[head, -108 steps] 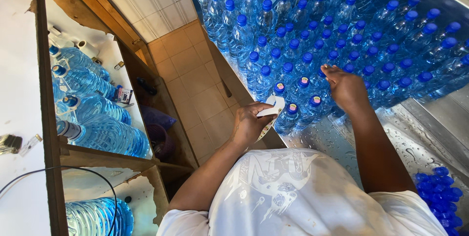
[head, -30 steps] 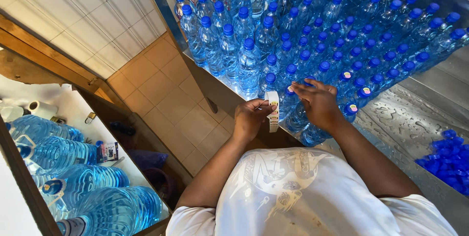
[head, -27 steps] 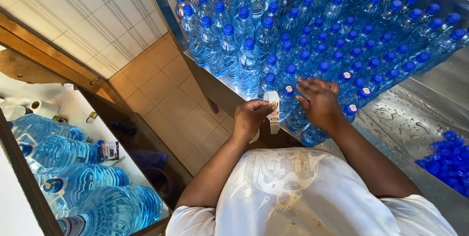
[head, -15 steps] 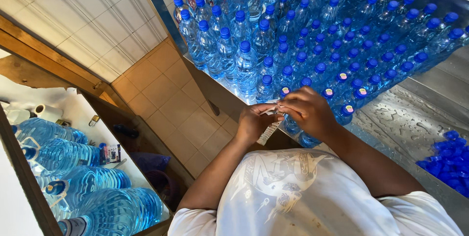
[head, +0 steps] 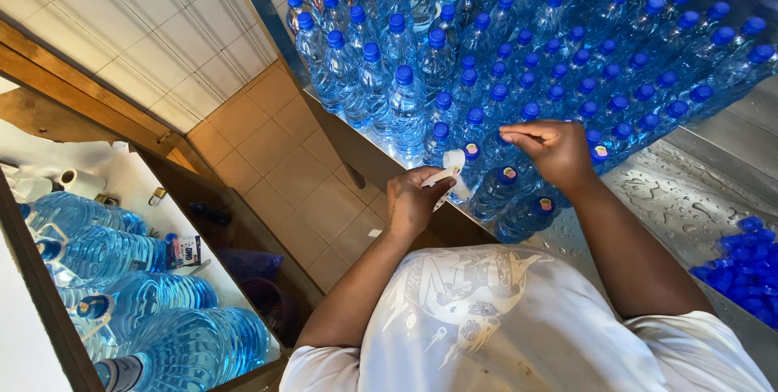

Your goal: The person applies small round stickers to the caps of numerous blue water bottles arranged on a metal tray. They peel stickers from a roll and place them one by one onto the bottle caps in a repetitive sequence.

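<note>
1. Two hands over near edge of wet metal table (head: 697, 197); massed small water bottles (head: 486, 59), blue-capped, upright, packed cap to cap across far and middle stretch.
2. Left hand (head: 417, 201) closed on white strip of labels (head: 450, 167), pinched at lower end; strip's long axis slanted up and away from that hand toward bottle rows, free end just beside nearest caps.
3. Right hand (head: 551, 149) raised over front row, thumb and forefinger pinched together, other fingers loosely curled; anything between fingertips too small to make out.
4. Nearest bottles (head: 506, 189), two or three at table edge, directly below and between both hands; caps marked with small round stickers, unlike plain caps farther back.
5. Right hand nearer to front-row caps, almost above them; left hand slightly lower and off table edge, over tiled floor (head: 284, 189).
6. Loose blue caps (head: 741, 258) heaped at right on table, well apart from both hands.
7. Large blue jugs (head: 138, 295) lying on their sides at lower left, beyond floor gap.
</note>
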